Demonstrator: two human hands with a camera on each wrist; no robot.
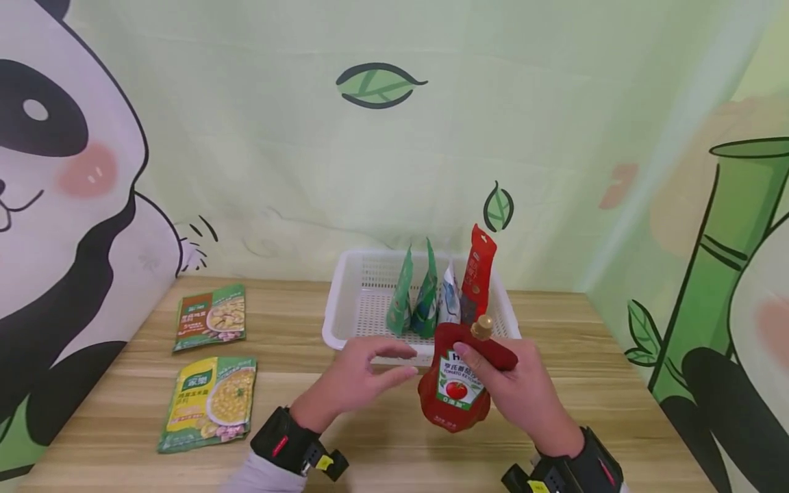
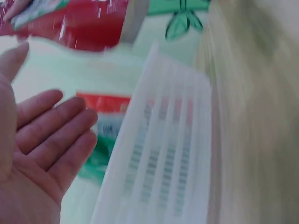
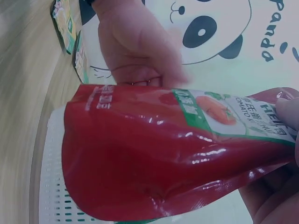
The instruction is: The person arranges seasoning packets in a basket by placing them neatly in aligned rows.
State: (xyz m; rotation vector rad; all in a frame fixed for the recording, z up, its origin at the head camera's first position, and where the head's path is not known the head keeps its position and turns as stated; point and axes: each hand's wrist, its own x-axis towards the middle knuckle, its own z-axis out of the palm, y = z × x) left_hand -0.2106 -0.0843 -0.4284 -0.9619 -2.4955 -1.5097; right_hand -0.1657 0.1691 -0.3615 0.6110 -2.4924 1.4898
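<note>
Four packets (image 1: 427,301) stand in the basket (image 1: 368,308) beyond the ketchup pouch (image 1: 456,385).

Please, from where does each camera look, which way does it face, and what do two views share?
Head: worn on the head, facing forward and down to the white basket and ketchup pouch; the left hand and right hand both show.
Left wrist: on that wrist, facing the basket's slotted side; the left hand shows its palm.
Right wrist: on that wrist, facing the pouch; part of the right hand shows, the left hand beyond it.
Head and right wrist share the yellow packet.
</note>
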